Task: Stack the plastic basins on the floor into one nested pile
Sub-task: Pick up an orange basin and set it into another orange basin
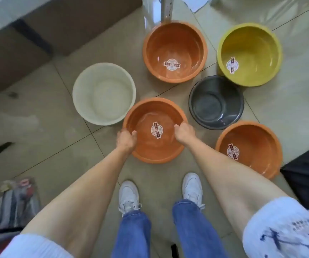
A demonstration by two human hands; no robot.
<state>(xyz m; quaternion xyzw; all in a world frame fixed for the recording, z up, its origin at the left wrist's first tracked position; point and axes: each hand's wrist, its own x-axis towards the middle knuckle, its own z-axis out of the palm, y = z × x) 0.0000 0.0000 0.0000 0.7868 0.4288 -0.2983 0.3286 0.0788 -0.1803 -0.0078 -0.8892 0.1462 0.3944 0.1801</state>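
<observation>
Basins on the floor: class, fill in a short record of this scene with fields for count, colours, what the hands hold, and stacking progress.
count: six basins, all upright
colours: three orange, one yellow basin, one white basin, one dark grey basin
held: middle orange basin, left hand and right hand gripping opposite rims
stacked: none nested yet
floor: tiled floor

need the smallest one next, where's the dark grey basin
In the head view the dark grey basin sits on the floor right of centre, below the yellow basin and just right of the orange basin both hands hold.
</observation>
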